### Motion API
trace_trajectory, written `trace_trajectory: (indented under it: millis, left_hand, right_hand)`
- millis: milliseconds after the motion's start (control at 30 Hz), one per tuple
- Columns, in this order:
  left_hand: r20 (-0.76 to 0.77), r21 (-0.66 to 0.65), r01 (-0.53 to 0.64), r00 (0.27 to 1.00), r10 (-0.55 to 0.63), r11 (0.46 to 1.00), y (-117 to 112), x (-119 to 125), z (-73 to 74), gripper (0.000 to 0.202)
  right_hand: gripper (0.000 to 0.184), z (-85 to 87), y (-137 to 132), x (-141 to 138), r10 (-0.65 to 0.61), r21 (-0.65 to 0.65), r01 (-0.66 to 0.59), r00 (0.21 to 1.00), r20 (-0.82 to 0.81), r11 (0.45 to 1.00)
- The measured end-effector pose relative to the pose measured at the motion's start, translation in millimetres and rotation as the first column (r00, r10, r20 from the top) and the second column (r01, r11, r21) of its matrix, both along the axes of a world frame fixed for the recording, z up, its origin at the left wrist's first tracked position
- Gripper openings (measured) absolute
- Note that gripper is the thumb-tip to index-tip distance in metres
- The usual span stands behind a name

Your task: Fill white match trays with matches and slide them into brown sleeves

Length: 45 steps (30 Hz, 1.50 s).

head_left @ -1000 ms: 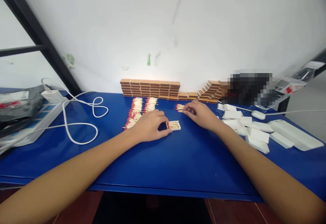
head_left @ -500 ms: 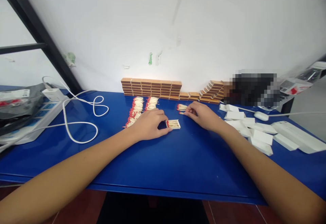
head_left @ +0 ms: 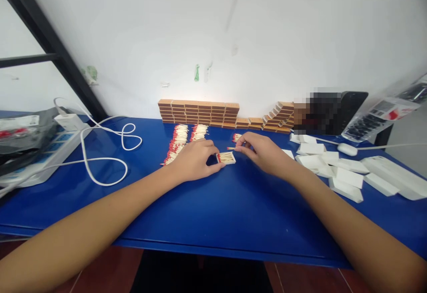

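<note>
Ok | blue tbl (head_left: 213, 213), wht wall (head_left: 133, 39) | L hand (head_left: 197, 160) grips tray (head_left: 230, 163) | R hand (head_left: 258, 148) pinches match (head_left: 230, 148)

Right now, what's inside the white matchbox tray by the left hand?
In the matchbox tray, wooden matches show, red heads toward the left hand. Anything beneath the top matches is covered, including most of the tray's floor.

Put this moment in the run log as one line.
left hand: holding white tray by its end | right hand: pinching at least one match | tray: matches inside | brown boxes: stacked by wall
</note>
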<state>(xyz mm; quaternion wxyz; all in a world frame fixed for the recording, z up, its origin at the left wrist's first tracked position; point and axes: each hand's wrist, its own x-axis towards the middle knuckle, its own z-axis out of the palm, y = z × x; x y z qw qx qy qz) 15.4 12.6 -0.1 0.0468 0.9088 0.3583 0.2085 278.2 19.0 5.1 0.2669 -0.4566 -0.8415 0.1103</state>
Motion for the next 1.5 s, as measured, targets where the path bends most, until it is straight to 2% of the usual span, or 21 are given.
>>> trace_trajectory:
  millis: [167, 500, 867, 1100, 1267, 1500]
  left_hand:
    - [0.007, -0.009, -0.011, 1.000, 0.011, 1.000, -0.2, 0.6, -0.3, 0.030]
    - [-0.013, 0.008, 0.016, 1.000, -0.016, 1.000, -1.9, 2.5, 1.1, 0.031]
    - [-0.005, 0.019, 0.052, 0.999, -0.052, 0.998, -2.5, 1.8, -0.2, 0.029]
    - [-0.005, 0.007, 0.059, 0.998, -0.059, 0.998, -5.7, 2.0, 1.7, 0.030]
    - [-0.016, 0.013, 0.065, 0.998, -0.065, 0.998, -5.0, 2.0, 0.7, 0.028]
    - [-0.023, 0.039, 0.079, 0.997, -0.078, 0.996, -5.3, 1.7, 0.6, 0.027]
  right_hand:
    - [0.012, 2.2, -5.9, -4.9, -0.001, -0.054, 0.001, 1.000, 0.001, 0.999]
    - [0.010, 9.9, -13.1, -10.5, 0.069, -0.063, -0.068, 0.998, 0.014, 0.996]
    - [0.010, 1.3, -11.1, -15.2, 0.179, -0.034, -0.179, 0.984, 0.007, 0.983]
    - [0.019, -3.0, -10.0, -12.6, 0.226, -0.020, -0.226, 0.974, -0.005, 0.974]
    - [0.018, 2.5, -14.7, -14.1, 0.203, -0.043, -0.205, 0.978, -0.041, 0.978]
    - [0.022, 9.2, -25.5, -19.8, 0.285, -0.107, -0.288, 0.958, -0.044, 0.952]
